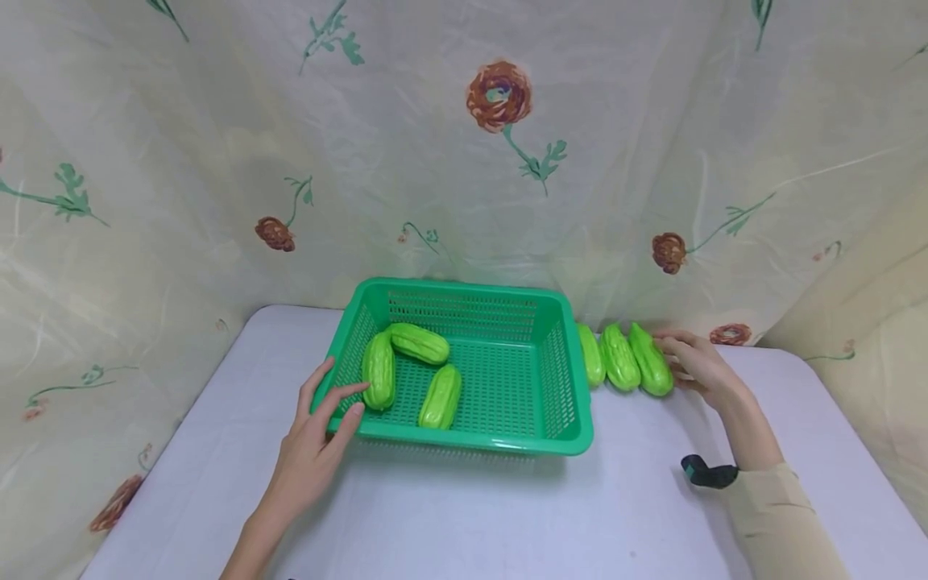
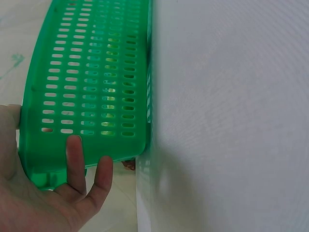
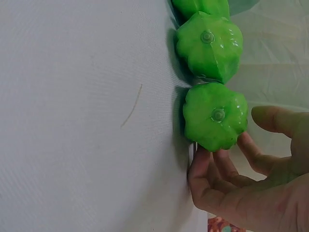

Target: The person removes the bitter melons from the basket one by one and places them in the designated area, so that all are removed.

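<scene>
A green plastic basket point(image 1: 478, 441) stands on the table with three light-green, glossy, ribbed bitter gourds inside: one upright along the left point(image 1: 379, 370), one slanting behind point(image 1: 420, 344), one near the front point(image 1: 440, 397). My left hand point(image 1: 315, 443) rests at the basket's front left corner, fingers spread; in the left wrist view two fingers extend beside the perforated wall point(image 2: 72, 96). Right of the basket, three more gourds lie side by side. My right hand point(image 1: 699, 366) is at the rightmost gourd point(image 3: 215, 116); its fingers are against the side, its thumb slightly apart.
The table point(image 1: 464, 515) has a white cover. Behind and at both sides hangs a cream curtain point(image 1: 580, 161) with flower prints, close to the table's back edge. A black strap point(image 1: 709, 473) is on the right wrist.
</scene>
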### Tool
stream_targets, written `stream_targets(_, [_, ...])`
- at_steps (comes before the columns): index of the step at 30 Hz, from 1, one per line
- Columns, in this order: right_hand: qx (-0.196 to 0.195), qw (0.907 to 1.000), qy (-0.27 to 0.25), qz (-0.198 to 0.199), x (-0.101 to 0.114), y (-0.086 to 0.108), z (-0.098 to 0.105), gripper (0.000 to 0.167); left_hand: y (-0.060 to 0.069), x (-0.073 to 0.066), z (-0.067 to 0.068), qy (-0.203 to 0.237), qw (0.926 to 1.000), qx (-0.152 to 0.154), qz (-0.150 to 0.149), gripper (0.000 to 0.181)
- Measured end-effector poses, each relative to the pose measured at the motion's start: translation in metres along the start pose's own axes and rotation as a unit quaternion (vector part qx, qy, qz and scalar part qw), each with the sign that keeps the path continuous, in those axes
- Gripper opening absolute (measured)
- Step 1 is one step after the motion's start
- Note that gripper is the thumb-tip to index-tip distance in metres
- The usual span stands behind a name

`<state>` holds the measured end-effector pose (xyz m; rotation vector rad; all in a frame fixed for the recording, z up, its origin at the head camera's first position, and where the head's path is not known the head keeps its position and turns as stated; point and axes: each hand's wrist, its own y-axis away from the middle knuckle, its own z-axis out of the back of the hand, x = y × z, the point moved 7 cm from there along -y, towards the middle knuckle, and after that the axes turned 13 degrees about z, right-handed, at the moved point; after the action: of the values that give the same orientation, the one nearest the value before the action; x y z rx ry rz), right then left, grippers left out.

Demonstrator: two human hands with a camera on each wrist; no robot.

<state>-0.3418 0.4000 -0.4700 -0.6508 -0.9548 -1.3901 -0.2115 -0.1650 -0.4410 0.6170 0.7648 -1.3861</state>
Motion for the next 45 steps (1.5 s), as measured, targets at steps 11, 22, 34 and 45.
stream_targets(11, [-0.03, 0.9995, 0.007, 0.01, 0.003, 0.003, 0.007, 0.068, 0.0, -0.001, 0.0, 0.0, 1.0, -0.001, 0.002, 0.033])
stream_targets(22, [-0.069, 0.9932, -0.027, 0.089, 0.063, -0.001, -0.005, 0.064, 0.0, -0.002, 0.0, -0.003, 1.0, 0.001, 0.002, 0.034])
stream_targets(34, [0.047, 0.9754, -0.113, 0.183, 0.17, 0.014, -0.062, 0.051, 0.001, -0.003, 0.001, -0.007, 1.0, -0.002, 0.001, 0.034])
stream_targets(45, [0.122, 0.9639, -0.132, 0.196, 0.224, 0.019, -0.103, 0.047, 0.0, -0.004, 0.001, -0.004, 1.0, 0.0, 0.001, 0.034])
